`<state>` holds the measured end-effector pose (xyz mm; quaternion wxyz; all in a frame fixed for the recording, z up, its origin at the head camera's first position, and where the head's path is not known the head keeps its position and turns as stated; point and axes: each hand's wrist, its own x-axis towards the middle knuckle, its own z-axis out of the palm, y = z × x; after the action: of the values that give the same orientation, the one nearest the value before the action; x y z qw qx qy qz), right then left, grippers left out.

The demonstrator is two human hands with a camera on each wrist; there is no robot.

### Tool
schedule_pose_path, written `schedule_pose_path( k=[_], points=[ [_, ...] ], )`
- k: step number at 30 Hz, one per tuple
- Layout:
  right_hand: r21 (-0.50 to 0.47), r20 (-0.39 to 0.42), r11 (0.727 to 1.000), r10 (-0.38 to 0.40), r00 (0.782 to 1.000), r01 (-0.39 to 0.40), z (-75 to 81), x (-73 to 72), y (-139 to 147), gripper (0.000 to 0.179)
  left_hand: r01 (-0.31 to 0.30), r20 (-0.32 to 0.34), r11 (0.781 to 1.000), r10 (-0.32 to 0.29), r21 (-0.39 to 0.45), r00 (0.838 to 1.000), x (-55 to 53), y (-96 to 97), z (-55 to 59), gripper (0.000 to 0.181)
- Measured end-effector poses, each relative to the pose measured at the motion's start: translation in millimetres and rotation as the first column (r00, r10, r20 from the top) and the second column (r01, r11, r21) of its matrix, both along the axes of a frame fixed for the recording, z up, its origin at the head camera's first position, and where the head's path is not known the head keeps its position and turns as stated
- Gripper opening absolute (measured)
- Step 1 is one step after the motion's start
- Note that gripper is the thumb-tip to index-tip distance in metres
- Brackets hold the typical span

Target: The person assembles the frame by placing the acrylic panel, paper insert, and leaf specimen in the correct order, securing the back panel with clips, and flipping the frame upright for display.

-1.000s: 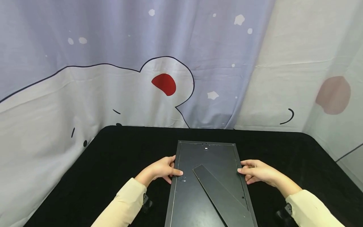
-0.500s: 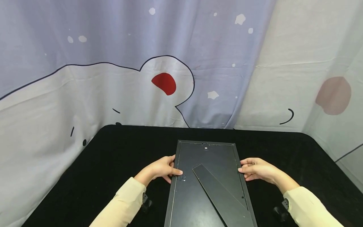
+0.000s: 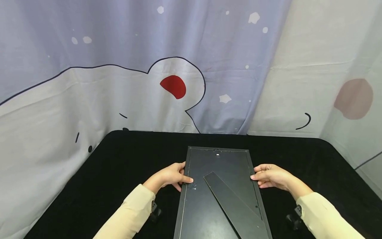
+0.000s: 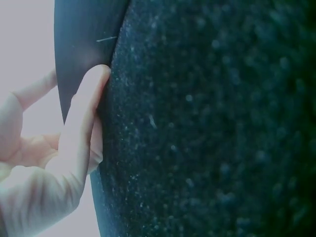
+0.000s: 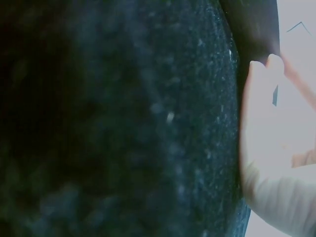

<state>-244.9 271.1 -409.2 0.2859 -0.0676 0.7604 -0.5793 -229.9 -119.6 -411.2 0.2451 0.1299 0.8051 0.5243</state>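
A dark grey picture frame [image 3: 198, 205] lies back side up, its near end cut off by the head view's lower edge. Its easel leg [image 3: 235, 205] slants across the backing. On the left edge, my left hand [image 3: 170, 176] grips the frame, thumb over the rim and the other fingers along the side. Opposite it, my right hand [image 3: 273, 177] pinches the right edge between thumb and fingers. In the left wrist view, fingers [image 4: 81, 118] lie along the frame's side [image 4: 81, 49]. The right wrist view shows fingers [image 5: 259, 98] flat against the other side.
Black cloth [image 3: 89, 186] covers the table under the frame. Behind the far edge hangs a pale curtain [image 3: 134, 103] with cartoon shapes. A small dark device [image 3: 155, 212] sits at the left cuff, another [image 3: 293, 220] at the right.
The right hand and forearm have shifted slightly up in the head view. Both hands stay at the frame's edges. The frame keeps its place; the whole view shifts slightly.
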Motion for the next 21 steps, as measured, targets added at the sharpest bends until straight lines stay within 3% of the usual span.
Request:
schedule_pose_path(
  k=[21],
  points=[
    [0.064,0.018,0.996,-0.062,0.998,0.060,4.1,0.7,-11.7,0.038,-0.014,0.005,1.000,0.014,0.021,1.000,2.5,-0.3,1.1,0.057]
  ],
)
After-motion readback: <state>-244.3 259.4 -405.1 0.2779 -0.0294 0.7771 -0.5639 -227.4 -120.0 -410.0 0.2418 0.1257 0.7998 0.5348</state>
